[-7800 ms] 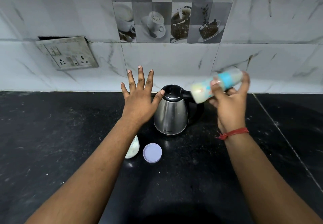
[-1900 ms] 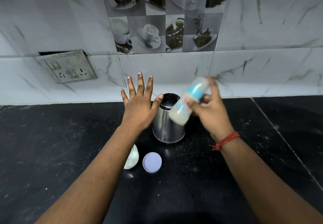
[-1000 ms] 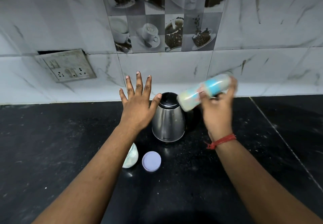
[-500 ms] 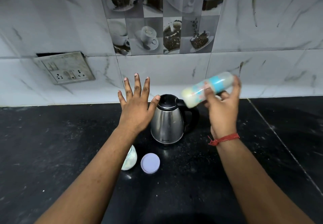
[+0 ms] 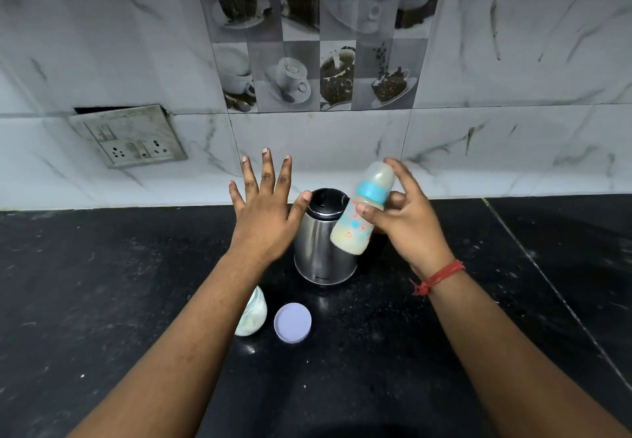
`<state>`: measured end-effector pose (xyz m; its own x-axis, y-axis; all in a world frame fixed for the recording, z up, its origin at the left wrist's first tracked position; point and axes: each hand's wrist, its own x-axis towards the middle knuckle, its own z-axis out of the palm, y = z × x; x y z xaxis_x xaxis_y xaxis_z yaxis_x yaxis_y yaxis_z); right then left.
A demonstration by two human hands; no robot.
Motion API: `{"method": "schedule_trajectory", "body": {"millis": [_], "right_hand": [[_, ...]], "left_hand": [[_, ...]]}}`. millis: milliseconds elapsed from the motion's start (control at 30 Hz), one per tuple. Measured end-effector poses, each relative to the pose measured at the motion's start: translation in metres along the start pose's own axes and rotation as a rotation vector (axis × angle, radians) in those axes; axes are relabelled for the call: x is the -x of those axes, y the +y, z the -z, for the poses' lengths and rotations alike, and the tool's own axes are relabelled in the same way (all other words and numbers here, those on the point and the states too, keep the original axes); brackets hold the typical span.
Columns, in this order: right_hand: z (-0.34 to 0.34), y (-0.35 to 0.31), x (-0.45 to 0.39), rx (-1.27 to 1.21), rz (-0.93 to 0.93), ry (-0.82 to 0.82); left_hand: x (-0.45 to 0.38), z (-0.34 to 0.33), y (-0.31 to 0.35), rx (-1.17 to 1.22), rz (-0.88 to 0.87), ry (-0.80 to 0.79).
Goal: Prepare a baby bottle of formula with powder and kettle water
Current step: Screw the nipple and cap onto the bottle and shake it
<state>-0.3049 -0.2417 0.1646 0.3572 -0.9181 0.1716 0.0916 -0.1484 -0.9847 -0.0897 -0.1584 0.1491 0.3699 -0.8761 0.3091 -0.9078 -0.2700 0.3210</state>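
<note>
My right hand (image 5: 408, 222) holds a baby bottle (image 5: 362, 211) in the air, tilted with its capped top up and to the right. The bottle has a blue collar, a clear cap and milky liquid inside. Behind it stands a steel kettle (image 5: 323, 249) with a black lid, on the black counter (image 5: 102, 300). My left hand (image 5: 265, 213) hovers flat with fingers spread, just left of the kettle, holding nothing. A glass jar of white powder (image 5: 251, 316) is partly hidden under my left forearm. Its lilac lid (image 5: 292, 322) lies beside it.
A marble-tiled wall (image 5: 513, 61) rises behind the counter, with a loose socket plate (image 5: 128, 136) at the left. A seam (image 5: 547, 283) runs across the counter at the right.
The bottle has swung from nearly level to a steeper tilt, its base dropping in front of the kettle. My left hand has stayed spread in place.
</note>
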Motion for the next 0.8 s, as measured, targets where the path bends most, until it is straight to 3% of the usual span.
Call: {"method": "schedule_trajectory", "body": {"millis": [33,133,167,200,300,333,433,500,600,633,667,733,800], "right_hand": [[0.002,-0.002,-0.001,-0.060,-0.001,0.020],[0.007,-0.010,-0.004,-0.271,0.097,0.372],[0.007,-0.008,-0.003,-0.271,0.126,0.416],[0.005,-0.005,-0.003,-0.218,0.131,0.378],[0.003,0.003,0.001,0.017,0.005,-0.042],[0.005,0.000,0.000,-0.005,0.000,-0.060],[0.015,-0.011,-0.005,-0.286,0.102,0.305],[0.012,-0.009,-0.002,-0.222,0.160,0.402],[0.008,0.003,0.005,0.068,0.032,-0.005],[0.012,0.002,0.005,0.050,0.004,-0.052],[0.017,-0.001,0.002,-0.026,0.012,0.012],[0.023,-0.009,-0.002,-0.208,0.062,0.310],[0.018,-0.003,0.000,-0.192,0.111,0.504]], "left_hand": [[0.000,0.000,0.000,0.007,-0.004,0.002],[0.002,0.001,0.001,0.005,-0.009,0.001],[0.003,0.001,0.001,0.001,-0.010,-0.001],[0.003,0.001,0.002,-0.003,-0.010,-0.003],[0.004,0.001,0.002,-0.001,-0.009,-0.002],[0.004,0.001,0.001,-0.001,-0.009,0.001],[0.006,0.001,0.001,0.000,-0.007,0.003],[0.008,0.002,0.002,0.000,-0.009,0.001],[0.009,0.002,0.003,0.000,-0.013,-0.004],[0.009,0.003,0.004,0.000,-0.016,-0.001],[0.010,0.003,0.003,-0.001,-0.017,0.003],[0.012,0.003,0.004,0.000,-0.013,0.005],[0.013,0.003,0.006,0.001,-0.007,0.000]]}}
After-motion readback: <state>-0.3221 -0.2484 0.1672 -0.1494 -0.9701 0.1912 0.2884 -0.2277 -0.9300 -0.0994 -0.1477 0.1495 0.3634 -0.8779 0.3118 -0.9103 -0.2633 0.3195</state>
